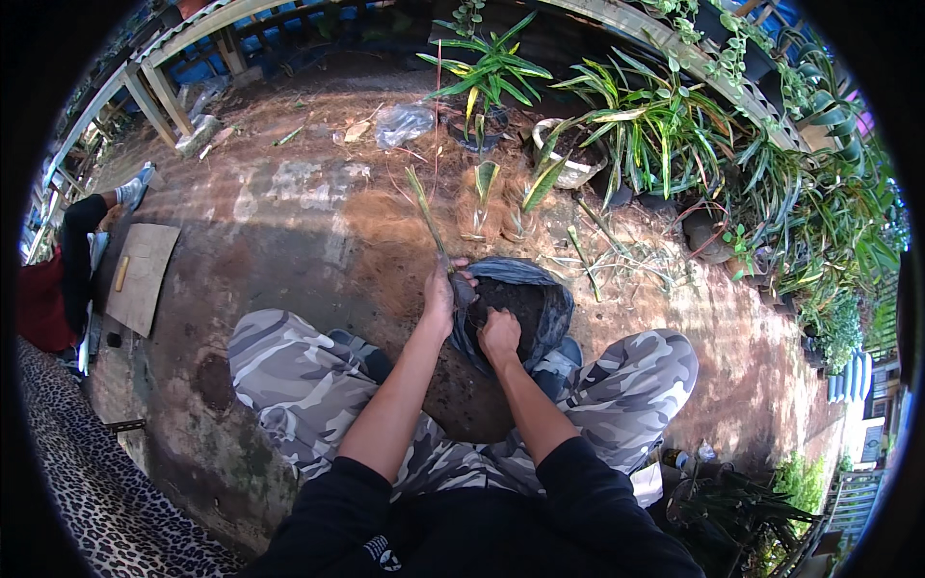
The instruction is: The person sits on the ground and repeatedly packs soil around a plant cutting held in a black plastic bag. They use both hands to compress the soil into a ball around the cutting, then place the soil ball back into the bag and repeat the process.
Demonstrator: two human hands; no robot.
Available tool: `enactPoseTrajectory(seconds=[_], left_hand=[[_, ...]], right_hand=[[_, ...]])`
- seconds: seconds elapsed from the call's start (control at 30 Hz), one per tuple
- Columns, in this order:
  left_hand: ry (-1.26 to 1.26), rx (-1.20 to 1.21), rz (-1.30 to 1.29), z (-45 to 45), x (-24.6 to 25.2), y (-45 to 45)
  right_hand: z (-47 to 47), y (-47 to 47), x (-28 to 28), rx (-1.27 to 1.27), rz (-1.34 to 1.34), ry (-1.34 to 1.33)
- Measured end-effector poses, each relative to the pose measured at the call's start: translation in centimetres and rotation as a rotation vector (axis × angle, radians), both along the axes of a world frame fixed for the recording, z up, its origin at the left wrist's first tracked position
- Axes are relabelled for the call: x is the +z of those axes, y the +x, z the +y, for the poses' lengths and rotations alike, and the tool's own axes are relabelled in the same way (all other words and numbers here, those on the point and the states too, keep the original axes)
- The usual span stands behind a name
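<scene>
In my left hand (436,295) I hold a long narrow leaf cutting (426,213) upright, with a dark clump (463,291) at its base. The clump is beside the rim of a black plastic bag (555,283), which stands open between my feet. Dark soil (517,295) fills much of the bag. My right hand (501,334) reaches in over the near rim with its fingers curled at the soil; their tips are hidden. Beyond the bag, two snake plant leaf cuttings (485,180) stand with their bases in brown fibre. Loose coconut fibre (390,238) lies left of them.
Cut stem pieces (584,264) and dry strands lie right of the bag. A white pot (574,173), a black pot (477,137) and clear plastic (405,124) are farther back. Another person's leg (81,235) is at left, near a flat board (148,271) bearing a wooden handle.
</scene>
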State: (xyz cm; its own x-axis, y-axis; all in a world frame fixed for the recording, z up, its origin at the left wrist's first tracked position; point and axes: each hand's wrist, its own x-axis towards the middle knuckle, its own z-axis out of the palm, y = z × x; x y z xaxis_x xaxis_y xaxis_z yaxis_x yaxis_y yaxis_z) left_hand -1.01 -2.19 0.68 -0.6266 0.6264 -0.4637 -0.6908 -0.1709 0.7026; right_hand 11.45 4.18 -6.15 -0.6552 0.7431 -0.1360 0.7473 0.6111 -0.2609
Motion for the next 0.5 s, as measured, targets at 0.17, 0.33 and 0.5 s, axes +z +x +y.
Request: enactPoseTrajectory(seconds=[0.17,0.33,0.5], left_hand=[[0.026,-0.011,-0.007,-0.1,-0.3,-0.4],[0.000,-0.005,-0.005,-0.2,-0.2,-0.5],[0.016,0.020,-0.030,-0.3,0.5,-0.3]], right_hand=[[0.2,0.0,-0.4,0.015,0.031,0.006],[-0.2,0.3,0.1,0.075,0.005,0.017],[-0.9,1.1,-0.1,0.164,-0.142,0.017]])
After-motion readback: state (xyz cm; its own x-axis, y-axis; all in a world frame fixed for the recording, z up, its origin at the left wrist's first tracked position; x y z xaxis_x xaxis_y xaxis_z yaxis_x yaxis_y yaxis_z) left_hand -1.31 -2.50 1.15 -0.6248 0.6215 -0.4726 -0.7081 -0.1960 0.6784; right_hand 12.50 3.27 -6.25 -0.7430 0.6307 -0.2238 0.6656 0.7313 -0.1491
